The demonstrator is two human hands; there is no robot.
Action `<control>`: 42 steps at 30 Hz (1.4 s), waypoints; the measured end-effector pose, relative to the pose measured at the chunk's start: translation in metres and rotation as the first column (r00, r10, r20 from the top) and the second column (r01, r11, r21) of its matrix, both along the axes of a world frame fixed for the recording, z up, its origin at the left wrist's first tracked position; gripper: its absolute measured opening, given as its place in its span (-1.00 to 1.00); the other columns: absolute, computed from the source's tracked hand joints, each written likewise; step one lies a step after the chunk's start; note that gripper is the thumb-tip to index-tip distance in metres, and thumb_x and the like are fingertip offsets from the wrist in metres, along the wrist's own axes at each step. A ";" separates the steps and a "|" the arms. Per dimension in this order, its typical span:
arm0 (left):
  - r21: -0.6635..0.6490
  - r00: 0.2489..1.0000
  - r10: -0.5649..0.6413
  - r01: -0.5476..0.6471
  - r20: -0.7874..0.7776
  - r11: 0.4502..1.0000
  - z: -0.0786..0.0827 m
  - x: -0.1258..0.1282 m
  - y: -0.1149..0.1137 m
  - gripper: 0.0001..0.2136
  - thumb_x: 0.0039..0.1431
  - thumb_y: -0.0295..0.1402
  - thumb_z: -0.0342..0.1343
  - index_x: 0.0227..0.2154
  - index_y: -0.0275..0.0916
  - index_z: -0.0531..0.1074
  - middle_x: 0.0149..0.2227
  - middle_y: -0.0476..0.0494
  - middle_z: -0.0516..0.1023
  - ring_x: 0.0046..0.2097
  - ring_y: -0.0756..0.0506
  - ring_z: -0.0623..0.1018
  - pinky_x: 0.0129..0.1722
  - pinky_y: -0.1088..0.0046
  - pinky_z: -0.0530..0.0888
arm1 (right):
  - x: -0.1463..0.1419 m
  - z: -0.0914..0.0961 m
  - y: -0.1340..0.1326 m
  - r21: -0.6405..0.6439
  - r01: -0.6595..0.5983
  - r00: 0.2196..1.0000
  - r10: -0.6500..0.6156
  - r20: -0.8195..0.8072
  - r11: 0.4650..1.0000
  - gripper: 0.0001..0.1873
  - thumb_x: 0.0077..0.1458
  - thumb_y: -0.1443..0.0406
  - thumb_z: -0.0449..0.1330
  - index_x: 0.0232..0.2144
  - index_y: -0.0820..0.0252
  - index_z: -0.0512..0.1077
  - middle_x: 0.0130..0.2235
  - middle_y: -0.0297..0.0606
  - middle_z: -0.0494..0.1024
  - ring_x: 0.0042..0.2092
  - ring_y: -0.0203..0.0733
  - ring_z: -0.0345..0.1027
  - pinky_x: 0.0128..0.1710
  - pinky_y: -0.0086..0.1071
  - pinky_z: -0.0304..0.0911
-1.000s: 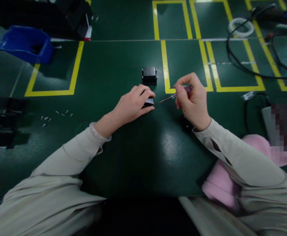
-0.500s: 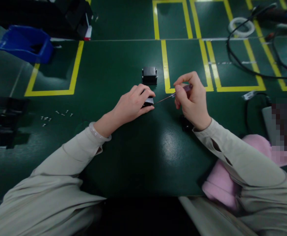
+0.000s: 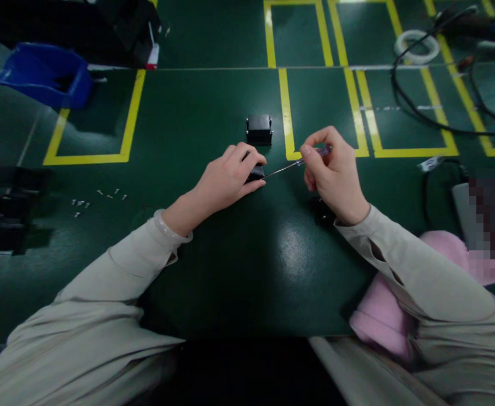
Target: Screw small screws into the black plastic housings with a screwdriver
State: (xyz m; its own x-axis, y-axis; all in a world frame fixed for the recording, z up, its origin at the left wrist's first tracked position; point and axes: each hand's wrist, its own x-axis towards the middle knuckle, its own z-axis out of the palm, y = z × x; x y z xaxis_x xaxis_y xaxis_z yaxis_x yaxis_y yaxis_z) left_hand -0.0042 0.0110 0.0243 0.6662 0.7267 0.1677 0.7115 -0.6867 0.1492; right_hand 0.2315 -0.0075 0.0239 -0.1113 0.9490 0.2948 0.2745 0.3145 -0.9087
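Observation:
My left hand point(image 3: 230, 176) is closed around a small black box-shaped part point(image 3: 255, 172) on the green mat, covering much of it. In my right hand point(image 3: 334, 172) is a screwdriver point(image 3: 287, 168) with a clear purplish handle. Its thin shaft points left, and the tip meets the right end of the part beside my left thumb. Just behind stands a similar black block point(image 3: 259, 129) with small screws at its sides. Another dark piece point(image 3: 324, 214) lies partly hidden under my right wrist.
Loose screws point(image 3: 80, 203) lie on the left, near several black parts point(image 3: 10, 211). A blue bin point(image 3: 46, 76) stands at the back left. At right are a tape roll point(image 3: 416, 47), black cables point(image 3: 412, 104) and a pink cloth item point(image 3: 380, 316). Yellow tape point(image 3: 288, 115) marks the mat.
My right hand and the screwdriver handle have shifted slightly, with the fingers turned a little on the handle. The black part in my left hand looks slightly tilted differently.

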 end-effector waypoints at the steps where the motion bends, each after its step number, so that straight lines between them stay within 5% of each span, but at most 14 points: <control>1: 0.002 1.000 0.007 -0.007 -0.004 1.000 0.001 0.000 0.000 -0.64 0.34 -0.23 0.12 0.11 -0.26 0.31 0.11 -0.29 0.41 0.07 -0.26 0.46 -0.04 0.20 0.54 | -0.001 0.001 -0.001 -0.029 0.009 1.000 -0.010 -0.023 1.000 -0.64 0.26 -0.05 0.18 -0.30 0.08 0.28 -0.67 -0.56 0.21 -0.71 -0.50 0.14 -0.74 -0.52 -0.07; 19: -0.026 0.997 0.048 -0.050 -0.068 0.998 0.009 0.000 -0.001 -0.66 0.33 -0.26 0.13 0.09 -0.27 0.32 0.11 -0.33 0.40 0.10 -0.28 0.47 -0.07 0.23 0.55 | -0.004 0.005 -0.002 -0.061 -0.047 0.995 0.041 -0.094 0.997 -0.71 0.24 0.04 0.24 -0.29 0.04 0.28 -0.62 -0.54 0.31 -0.65 -0.41 0.21 -0.69 -0.42 0.07; 26: -0.018 0.995 0.003 -0.005 -0.096 1.000 0.011 -0.002 0.000 -0.66 0.32 -0.26 0.14 0.09 -0.26 0.33 0.10 -0.32 0.41 0.07 -0.27 0.46 -0.12 0.24 0.56 | -0.005 0.001 -0.001 -0.047 -0.040 0.996 0.037 -0.079 0.998 -0.63 0.25 -0.04 0.19 -0.37 0.07 0.27 -0.69 -0.57 0.15 -0.71 -0.45 0.14 -0.72 -0.44 -0.07; 42: -0.034 0.994 -0.009 0.005 -0.111 0.999 0.013 -0.002 0.001 -0.66 0.33 -0.26 0.13 0.08 -0.27 0.34 0.10 -0.33 0.40 0.06 -0.26 0.45 -0.11 0.22 0.56 | -0.006 0.007 -0.005 -0.027 -0.076 0.994 0.074 -0.079 0.997 -0.66 0.29 -0.03 0.16 -0.35 0.07 0.30 -0.63 -0.53 0.32 -0.64 -0.42 0.24 -0.64 -0.43 0.13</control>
